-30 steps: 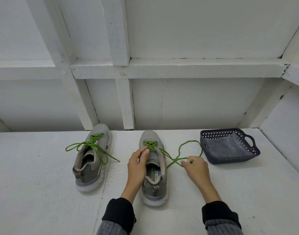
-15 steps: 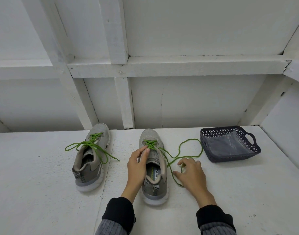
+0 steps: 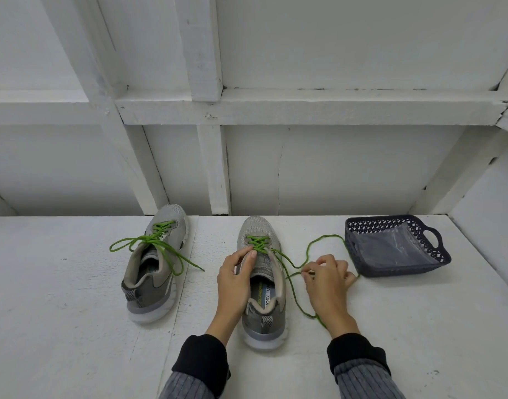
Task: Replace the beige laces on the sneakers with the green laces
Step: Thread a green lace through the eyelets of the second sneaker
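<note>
Perforated dark plastic basket [image 3: 436,262] near desk [image 3: 60,312] right rear edge, clear bag inside. Mesh grey sneaker [image 3: 262,280] mid-desk: left hand [image 3: 237,279] pinching green lace [image 3: 297,295] at eyelets; right hand [image 3: 327,280] pinching loose end beside.

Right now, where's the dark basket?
In the head view the dark basket sits at the right of the white table, near the back wall, just right of the right hand and the green lace.
</note>
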The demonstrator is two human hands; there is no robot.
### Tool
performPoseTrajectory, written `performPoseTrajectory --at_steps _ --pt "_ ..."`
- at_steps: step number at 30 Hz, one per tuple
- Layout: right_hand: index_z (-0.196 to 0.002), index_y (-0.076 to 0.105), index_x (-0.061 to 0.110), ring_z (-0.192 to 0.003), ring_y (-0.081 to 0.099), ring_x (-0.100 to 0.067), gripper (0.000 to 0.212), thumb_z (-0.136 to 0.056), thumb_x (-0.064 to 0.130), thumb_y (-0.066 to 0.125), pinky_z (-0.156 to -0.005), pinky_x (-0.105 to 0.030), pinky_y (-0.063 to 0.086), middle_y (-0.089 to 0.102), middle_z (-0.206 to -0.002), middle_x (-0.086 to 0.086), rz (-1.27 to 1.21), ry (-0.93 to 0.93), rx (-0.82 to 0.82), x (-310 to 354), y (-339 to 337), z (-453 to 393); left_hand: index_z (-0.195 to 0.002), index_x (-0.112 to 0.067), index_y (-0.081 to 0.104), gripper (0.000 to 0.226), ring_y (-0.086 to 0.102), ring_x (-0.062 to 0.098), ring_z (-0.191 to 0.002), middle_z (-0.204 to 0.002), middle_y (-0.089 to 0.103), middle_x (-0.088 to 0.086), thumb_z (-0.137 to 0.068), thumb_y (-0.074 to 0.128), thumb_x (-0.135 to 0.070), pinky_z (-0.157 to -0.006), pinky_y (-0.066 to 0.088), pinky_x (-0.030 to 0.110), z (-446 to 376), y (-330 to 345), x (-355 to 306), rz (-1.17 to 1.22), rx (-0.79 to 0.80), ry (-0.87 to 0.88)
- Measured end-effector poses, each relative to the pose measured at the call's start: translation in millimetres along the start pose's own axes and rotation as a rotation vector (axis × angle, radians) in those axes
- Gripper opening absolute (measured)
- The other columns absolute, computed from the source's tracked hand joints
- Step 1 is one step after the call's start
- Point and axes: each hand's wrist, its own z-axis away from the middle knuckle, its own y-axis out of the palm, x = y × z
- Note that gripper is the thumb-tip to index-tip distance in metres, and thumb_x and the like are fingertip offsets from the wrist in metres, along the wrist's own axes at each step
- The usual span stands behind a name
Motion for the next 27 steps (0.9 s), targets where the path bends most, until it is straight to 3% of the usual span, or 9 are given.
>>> performPoseTrajectory --at_steps 2,7,12,16,18,22,24,27 --pt "-0.099 0.072 0.034 -0.107 0.027 -0.015 0.012 -0.089 0.031 0.066 -0.084 -0.031 0.015 0.046 -0.112 0.007 -0.018 0.029 0.004 -5.6 1.1 -1.9 -0.108 -0.024 0.072 0.017 0.060 -0.002 -0.103 -0.110 0.067 -0.010 -0.093 0.064 -0.028 -0.081 0.045 0.006 -0.3 0.2 0.7 -0.007 -0.002 -0.003" --pt "-0.099 0.071 0.043 -0.102 0.026 -0.011 0.014 -0.088 0.039 0.064 -0.083 -0.030 0.018 0.041 -0.110 0.010 -0.113 -0.115 0.070 -0.6 5.2 0.9 -0.107 -0.026 0.073 0.017 0.060 -0.001 -0.104 -0.110 0.068 -0.010 -0.092 0.065 -0.028 -0.087 0.046 0.015 -0.5 0.6 0.6 -0.014 -0.011 -0.007" --pt "-0.092 0.069 0.030 -0.104 0.032 -0.014 0.009 -0.093 0.029 0.060 -0.083 -0.028 0.020 0.047 -0.111 0.008 -0.095 -0.102 0.071 5.7 7.9 1.6 -0.101 -0.025 0.070 0.010 0.064 0.004 -0.100 -0.100 0.071 -0.011 -0.092 0.066 -0.029 -0.082 0.050 0.016 3.8 0.1 -4.5 -0.014 -0.052 0.008" --pt "-0.096 0.062 0.024 -0.096 0.035 -0.013 0.013 -0.099 0.025 0.050 -0.077 -0.030 0.021 0.058 -0.106 0.007 -0.130 -0.110 0.015 9.4 2.4 -1.8 -0.091 -0.032 0.061 0.012 0.067 0.010 -0.093 -0.096 0.070 -0.009 -0.088 0.068 -0.040 -0.078 0.056 0.031 6.9 -1.7 -5.2 -0.059 -0.117 0.035" --pt "-0.098 0.064 0.027 -0.095 0.039 -0.013 0.013 -0.098 0.024 0.051 -0.078 -0.030 0.024 0.061 -0.103 0.008 -0.106 -0.140 0.077 10.5 0.5 -4.2 -0.089 -0.033 0.062 0.011 0.068 0.013 -0.092 -0.098 0.069 -0.008 -0.089 0.067 -0.042 -0.077 0.056 0.033 6.8 -2.7 -4.7 -0.103 -0.114 0.064" --pt "-0.112 0.069 0.023 -0.106 0.049 -0.019 0.020 -0.095 0.021 0.058 -0.085 -0.031 0.037 0.063 -0.109 0.004 -0.107 -0.149 0.202 8.3 3.2 -2.2 -0.089 -0.029 0.065 0.008 0.067 0.006 -0.090 -0.098 0.065 -0.011 -0.090 0.068 -0.036 -0.078 0.055 0.029 9.8 -2.1 -9.0 -0.137 -0.149 0.096" --pt "-0.103 0.072 0.020 -0.102 0.052 -0.019 0.015 -0.093 0.016 0.061 -0.081 -0.029 0.042 0.064 -0.102 0.003 -0.147 -0.141 0.165 8.1 4.2 1.5 -0.090 -0.028 0.066 0.007 0.066 0.004 -0.090 -0.098 0.064 -0.013 -0.090 0.068 -0.034 -0.079 0.054 0.026 10.8 -2.2 -11.8 -0.154 -0.154 0.104" --pt "-0.092 0.067 0.021 -0.097 0.048 -0.016 0.012 -0.094 0.015 0.057 -0.078 -0.027 0.035 0.062 -0.096 0.005 -0.114 -0.163 0.126 6.3 8.1 4.3 -0.092 -0.026 0.068 0.008 0.064 0.003 -0.090 -0.098 0.063 -0.012 -0.090 0.068 -0.034 -0.078 0.052 0.018 11.3 -3.2 -13.6 -0.180 -0.143 0.107"
